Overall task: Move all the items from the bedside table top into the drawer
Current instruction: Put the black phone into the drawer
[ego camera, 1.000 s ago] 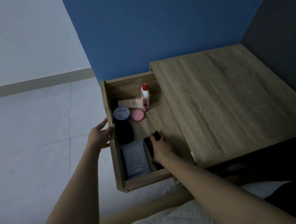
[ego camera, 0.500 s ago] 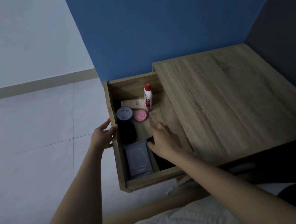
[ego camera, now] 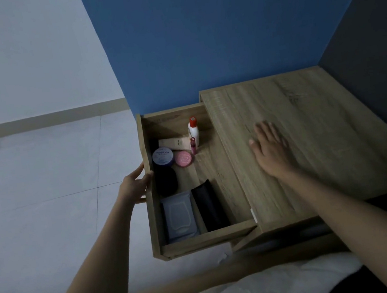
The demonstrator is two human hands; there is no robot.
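Your right hand [ego camera: 270, 151] has left the drawer [ego camera: 205, 242] and now lies flat and empty, fingers straight, on the bedside table top [ego camera: 326, 114] just right of the drawer. The black case [ego camera: 209, 205] it touched lies inside the drawer's near end, beside the wipes pack [ego camera: 179, 215]. Your left hand [ego camera: 135, 187] still grips the drawer's left wall.

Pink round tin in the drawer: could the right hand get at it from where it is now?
Probably yes. The drawer stands open, nothing covers the pink tin, and the right hand lies open over the table top alongside, with nothing between.
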